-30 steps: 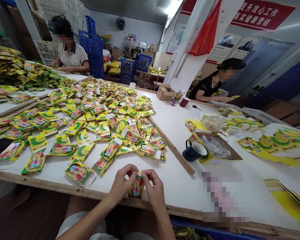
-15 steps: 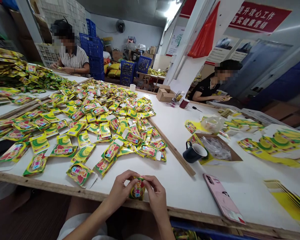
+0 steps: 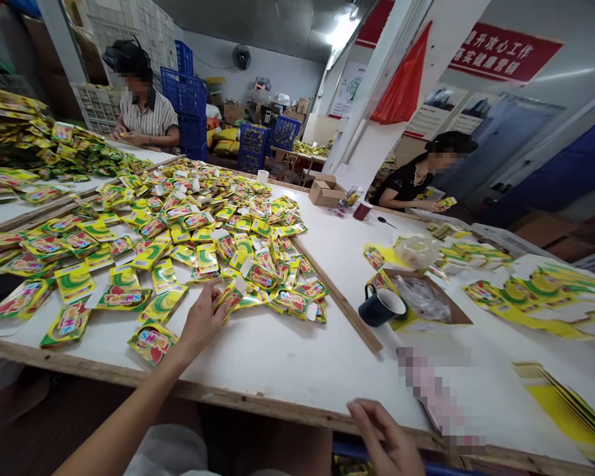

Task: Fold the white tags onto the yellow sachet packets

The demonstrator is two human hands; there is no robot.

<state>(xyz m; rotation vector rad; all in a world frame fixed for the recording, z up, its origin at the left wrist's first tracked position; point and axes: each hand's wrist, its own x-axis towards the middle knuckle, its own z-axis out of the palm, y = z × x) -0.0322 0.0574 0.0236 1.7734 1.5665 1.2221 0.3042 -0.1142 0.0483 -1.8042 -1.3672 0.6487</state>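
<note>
My left hand (image 3: 204, 320) reaches forward over the white table (image 3: 287, 357) and its fingers close on a yellow-green packet (image 3: 231, 295) at the near edge of a big spread of packets (image 3: 188, 225). Down at the table's front edge hangs my right hand (image 3: 389, 439), fingers loosely curled and apart, with nothing visible in it. Another packet (image 3: 151, 342) lies just left of my left wrist.
A wooden strip (image 3: 337, 294) runs across the table right of the packets. A dark mug (image 3: 381, 307), an open box with plastic bags (image 3: 426, 297) and yellow cards (image 3: 535, 291) lie to the right. Two people sit at the far side.
Both hands were pinching one packet at the table's edge. That packet is gone from them; my left hand has moved forward to the pile and my right hand has dropped down and right.
</note>
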